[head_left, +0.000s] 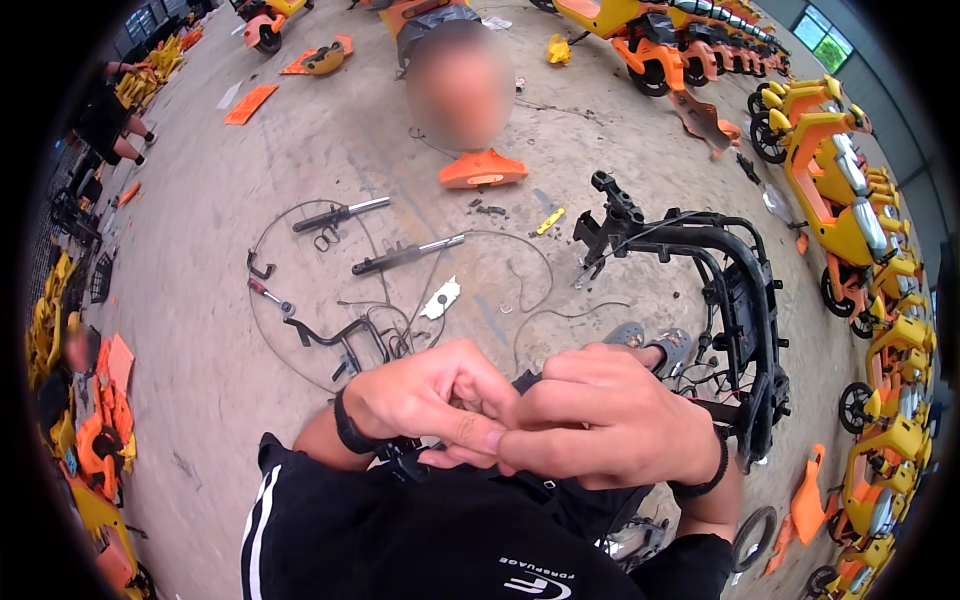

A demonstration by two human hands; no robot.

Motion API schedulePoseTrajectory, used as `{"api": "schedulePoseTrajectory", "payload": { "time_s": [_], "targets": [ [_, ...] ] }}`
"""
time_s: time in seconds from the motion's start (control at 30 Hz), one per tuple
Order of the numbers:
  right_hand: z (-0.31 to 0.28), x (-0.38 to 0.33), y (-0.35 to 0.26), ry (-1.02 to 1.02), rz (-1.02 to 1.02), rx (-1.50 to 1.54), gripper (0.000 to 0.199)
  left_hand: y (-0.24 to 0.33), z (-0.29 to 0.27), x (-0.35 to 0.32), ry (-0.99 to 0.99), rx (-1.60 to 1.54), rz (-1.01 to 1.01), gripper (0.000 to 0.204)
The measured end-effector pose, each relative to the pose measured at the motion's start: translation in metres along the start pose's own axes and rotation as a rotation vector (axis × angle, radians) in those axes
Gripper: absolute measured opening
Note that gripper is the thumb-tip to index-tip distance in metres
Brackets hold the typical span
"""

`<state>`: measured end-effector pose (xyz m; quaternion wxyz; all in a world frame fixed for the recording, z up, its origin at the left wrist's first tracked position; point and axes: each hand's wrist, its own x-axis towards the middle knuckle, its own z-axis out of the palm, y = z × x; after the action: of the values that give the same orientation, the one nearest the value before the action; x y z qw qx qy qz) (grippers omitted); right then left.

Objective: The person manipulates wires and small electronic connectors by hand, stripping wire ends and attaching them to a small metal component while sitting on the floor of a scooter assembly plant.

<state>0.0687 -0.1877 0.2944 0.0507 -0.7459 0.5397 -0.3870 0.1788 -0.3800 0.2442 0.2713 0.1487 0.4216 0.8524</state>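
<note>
- Black small part (520, 383): pinched between left hand (430, 400) and right hand (610, 420), fingertips pressed together, held close for fine work.
- Black frame (735, 290): lying on concrete floor (200, 300) beside them.

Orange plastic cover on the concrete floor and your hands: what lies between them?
In the head view, two black-and-silver rods and tangled black cables.

- The grey concrete floor (300, 150) carried everything.
- Two black-and-silver fork tubes (408, 254) lay among loose cables (520, 300).
- A stripped black frame (735, 300) lay beside them.
- An orange cover (482, 170) lay farther off.
</note>
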Motion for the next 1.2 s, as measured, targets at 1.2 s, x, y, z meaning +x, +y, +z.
{"api": "schedulePoseTrajectory", "payload": {
  "time_s": [1.2],
  "targets": [
    [-0.007,0.018,-0.012,-0.055,0.228,0.05,0.042,0.022,-0.002,-0.012,0.012,0.258,-0.028,0.023]
  ]
}}
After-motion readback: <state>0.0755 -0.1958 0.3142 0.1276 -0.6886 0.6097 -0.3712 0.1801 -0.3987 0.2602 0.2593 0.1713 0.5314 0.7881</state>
